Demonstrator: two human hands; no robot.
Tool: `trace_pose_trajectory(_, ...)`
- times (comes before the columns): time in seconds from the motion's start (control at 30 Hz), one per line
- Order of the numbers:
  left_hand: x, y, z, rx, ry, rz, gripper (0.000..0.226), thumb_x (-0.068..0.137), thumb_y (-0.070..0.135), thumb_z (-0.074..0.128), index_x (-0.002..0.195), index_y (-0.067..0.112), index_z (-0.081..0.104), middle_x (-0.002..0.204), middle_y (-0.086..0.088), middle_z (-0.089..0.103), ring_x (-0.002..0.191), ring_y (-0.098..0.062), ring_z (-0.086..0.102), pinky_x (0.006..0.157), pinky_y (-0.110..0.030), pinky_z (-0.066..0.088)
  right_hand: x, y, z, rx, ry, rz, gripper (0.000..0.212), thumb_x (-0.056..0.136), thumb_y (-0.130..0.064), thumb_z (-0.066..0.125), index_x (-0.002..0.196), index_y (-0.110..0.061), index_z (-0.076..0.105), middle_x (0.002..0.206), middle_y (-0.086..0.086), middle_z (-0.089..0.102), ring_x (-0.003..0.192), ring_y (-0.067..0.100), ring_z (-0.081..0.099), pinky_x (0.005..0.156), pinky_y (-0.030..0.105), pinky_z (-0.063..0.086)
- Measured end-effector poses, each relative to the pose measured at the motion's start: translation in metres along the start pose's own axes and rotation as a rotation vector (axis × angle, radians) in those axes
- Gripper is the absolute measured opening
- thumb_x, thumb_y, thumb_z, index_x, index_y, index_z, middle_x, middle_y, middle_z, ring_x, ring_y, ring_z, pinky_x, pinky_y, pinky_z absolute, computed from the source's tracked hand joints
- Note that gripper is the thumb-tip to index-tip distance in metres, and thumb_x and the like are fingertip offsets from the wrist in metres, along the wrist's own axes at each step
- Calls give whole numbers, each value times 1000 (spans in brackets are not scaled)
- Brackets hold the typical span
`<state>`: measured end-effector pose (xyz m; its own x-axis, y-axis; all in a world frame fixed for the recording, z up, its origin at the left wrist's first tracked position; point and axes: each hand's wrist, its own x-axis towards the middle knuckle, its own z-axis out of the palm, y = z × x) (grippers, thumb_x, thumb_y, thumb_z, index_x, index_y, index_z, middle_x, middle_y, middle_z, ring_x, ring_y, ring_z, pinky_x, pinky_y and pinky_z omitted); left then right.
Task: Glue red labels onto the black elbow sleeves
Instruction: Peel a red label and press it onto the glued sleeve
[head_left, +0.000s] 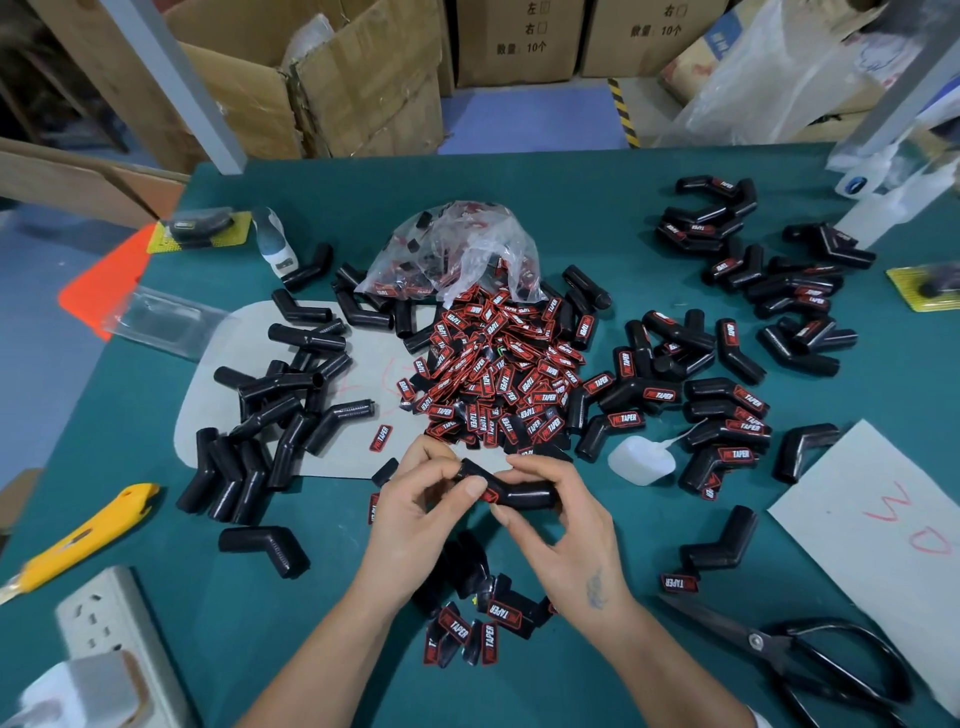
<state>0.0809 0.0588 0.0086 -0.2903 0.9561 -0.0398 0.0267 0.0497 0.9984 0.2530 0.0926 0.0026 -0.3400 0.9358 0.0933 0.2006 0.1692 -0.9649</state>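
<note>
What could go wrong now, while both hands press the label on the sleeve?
The red label sits under the left thumb on the black elbow sleeve; it may set crooked. The small white plastic glue bottle lies on its side and might leak onto the green table.

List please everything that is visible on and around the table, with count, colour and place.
held sleeve: one, black, between both hands
unlabelled sleeves: many, black, left pile
labelled sleeves: many, black with red labels, right side
labels: large heap, red and black, centre
plastic bag: one, clear, behind heap
glue bottle: one, white, right of hands
knife: one, yellow, left edge
scissors: one, black, lower right
cardboard boxes: several, brown, behind table
left hand: grips sleeve
right hand: grips sleeve
</note>
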Motion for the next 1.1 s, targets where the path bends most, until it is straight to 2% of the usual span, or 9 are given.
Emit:
trace_pose_trajectory(0.1,1,1,-6,-83,-85,-23,45,100,42,54,80,3,63,92,-4,49,72,-21,42,65,-34,36,2,-5,-5,203,-51,139,31,88,-40,76,117,-48,66,114,-12,75,110,13,72,95,25,54)
trace_pose_trajectory(0.2,0,2,-9,-98,-132,19,32,101,34,55,94,5,67,94,-1,49,69,-23,41,60,-38,35,5,-10,-10,354,-89,193,23,86,-47,80,107,-40,73,99,0,77,88,14,73,82,21,55)
trace_pose_trajectory(0.27,-1,2,-8,-99,-170,34,26,101,30,57,99,6,67,94,5,50,67,-18,41,58,-41,32,7,-12,-13,381,-110,209,24,86,-51,81,105,-39,73,96,3,77,86,17,74,79,18,53)
trace_pose_trajectory(0.43,-1,3,-8,-56,-174,67,24,100,28,59,95,6,66,94,5,50,74,-14,45,64,-33,35,7,-13,-15,397,-149,207,31,87,-57,79,106,-34,73,100,3,76,89,20,73,81,23,54)
trace_pose_trajectory(0.5,0,2,-9,-24,-161,83,29,100,28,60,94,-1,64,94,2,51,78,-15,46,70,-29,38,7,-11,-14,374,-141,156,27,93,-48,76,111,-28,71,108,3,73,103,22,70,91,33,55)
trace_pose_trajectory(0.6,0,1,-8,96,-171,128,28,102,29,59,96,3,67,95,3,53,84,-18,51,76,-29,42,8,-7,-11,303,-95,38,17,100,-36,70,115,-28,72,118,1,70,120,25,64,103,30,49)
trace_pose_trajectory(0.7,-2,4,-4,159,-177,142,14,102,30,59,94,21,66,94,12,52,86,-14,52,78,-26,42,8,-3,-9,222,-55,-78,14,103,-30,68,114,-26,75,116,-5,69,117,26,66,102,31,49)
trace_pose_trajectory(0.9,-2,6,-4,192,-141,176,11,100,28,60,92,28,67,88,20,51,80,-5,51,73,-19,40,4,1,-5,37,14,-262,18,103,-17,68,119,-19,75,119,-9,69,114,17,69,98,25,52)
trace_pose_trajectory(1.1,-7,4,-1,331,-153,275,8,101,27,62,94,27,66,91,20,49,80,-3,53,75,-15,40,5,-2,-8,131,47,-121,6,95,-18,75,100,-21,78,105,-11,75,104,18,73,94,25,53)
